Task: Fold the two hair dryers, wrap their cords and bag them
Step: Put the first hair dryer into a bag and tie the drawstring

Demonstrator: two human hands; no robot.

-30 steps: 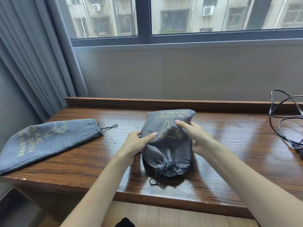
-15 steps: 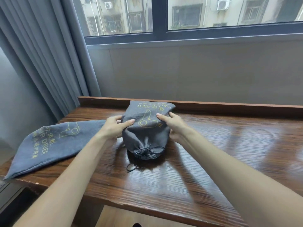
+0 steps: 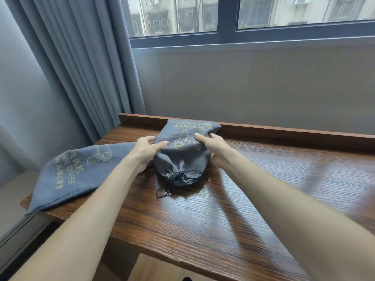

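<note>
A stuffed grey drawstring bag (image 3: 183,159) with yellow hair-dryer print lies on the wooden table (image 3: 233,199), its far end against the raised back ledge. Its mouth faces me, cinched, with the black drawstring (image 3: 176,179) bunched and trailing onto the wood. My left hand (image 3: 145,153) grips the bag's left side, thumb on top. My right hand (image 3: 215,149) grips its right side, thumb on the print. A second grey bag (image 3: 81,171) lies flat at the table's left end, its corner hanging past the edge. No hair dryer or cord shows outside the bags.
Grey curtains (image 3: 81,57) hang at the left beside the window (image 3: 243,15). A low wooden ledge (image 3: 284,131) runs along the table's back against the wall. The table's near edge runs diagonally below my forearms.
Both hands have pushed the stuffed bag away from me to the back ledge and toward the flat bag. The camera has turned left, and the loose black cord at the right has left the view.
</note>
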